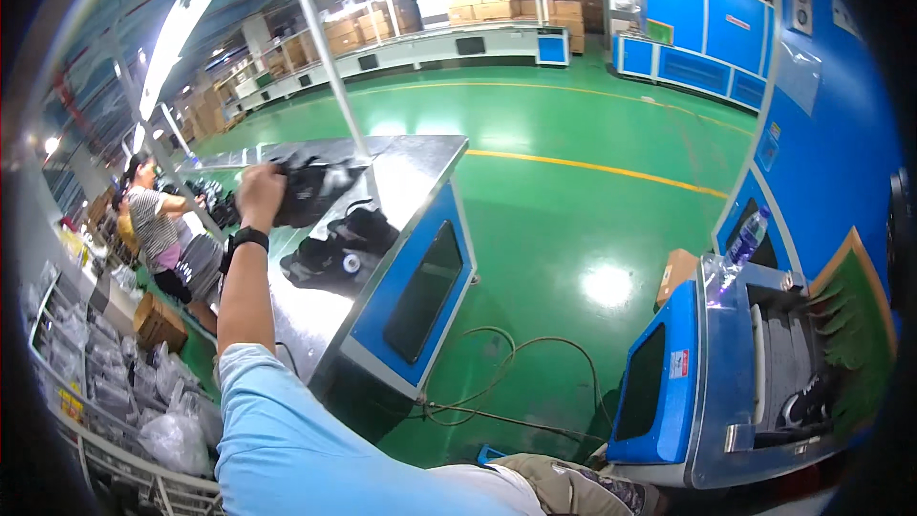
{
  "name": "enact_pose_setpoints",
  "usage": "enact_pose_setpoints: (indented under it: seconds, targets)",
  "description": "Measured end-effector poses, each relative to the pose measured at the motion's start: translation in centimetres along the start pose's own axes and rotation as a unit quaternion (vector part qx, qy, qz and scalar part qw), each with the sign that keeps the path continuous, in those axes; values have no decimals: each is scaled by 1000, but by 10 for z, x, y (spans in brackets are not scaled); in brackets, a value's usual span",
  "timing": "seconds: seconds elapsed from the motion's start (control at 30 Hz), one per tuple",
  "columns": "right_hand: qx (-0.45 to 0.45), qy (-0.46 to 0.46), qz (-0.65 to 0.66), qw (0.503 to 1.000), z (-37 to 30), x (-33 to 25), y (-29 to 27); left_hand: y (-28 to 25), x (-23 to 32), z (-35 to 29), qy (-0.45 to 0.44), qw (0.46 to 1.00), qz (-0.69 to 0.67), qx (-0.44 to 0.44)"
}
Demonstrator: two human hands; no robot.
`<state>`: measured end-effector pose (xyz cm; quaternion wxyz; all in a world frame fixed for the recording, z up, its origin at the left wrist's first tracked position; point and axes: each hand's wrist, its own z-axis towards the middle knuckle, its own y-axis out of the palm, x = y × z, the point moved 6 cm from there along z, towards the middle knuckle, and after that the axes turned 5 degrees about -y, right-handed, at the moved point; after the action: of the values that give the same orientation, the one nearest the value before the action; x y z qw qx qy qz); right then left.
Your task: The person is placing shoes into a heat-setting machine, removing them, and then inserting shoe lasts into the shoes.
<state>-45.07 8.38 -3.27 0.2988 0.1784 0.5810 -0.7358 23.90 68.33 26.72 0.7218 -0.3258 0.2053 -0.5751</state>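
My left hand (260, 197), with a black band on its wrist, reaches out over the metal-topped table. Its fingers are closed on a black shoe (310, 193), which is blurred and partly hidden by the hand. Just nearer on the tabletop (406, 164) lie more black shoes (334, 253), and a small round white spot shows on one of them. My right hand is not in view.
A blue machine (659, 373) stands at right, with a bottle (748, 237) on it and a black-and-white shoe (807, 401) inside. A hose (516, 349) loops across the green floor. Bagged items fill a rack (124, 468) at left. A co-worker (158, 220) stands beyond.
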Motion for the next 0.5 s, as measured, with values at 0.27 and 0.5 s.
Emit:
enact_pose_setpoints:
  seconds: [0.27, 0.5]
  targets:
    - [102, 151, -92, 979, -65, 50, -51, 57, 350, -88, 279, 890, -344, -111]
    - [157, 339, -28, 927, -157, 114, -40, -93, 695, -416, 669, 469, -457, -352]
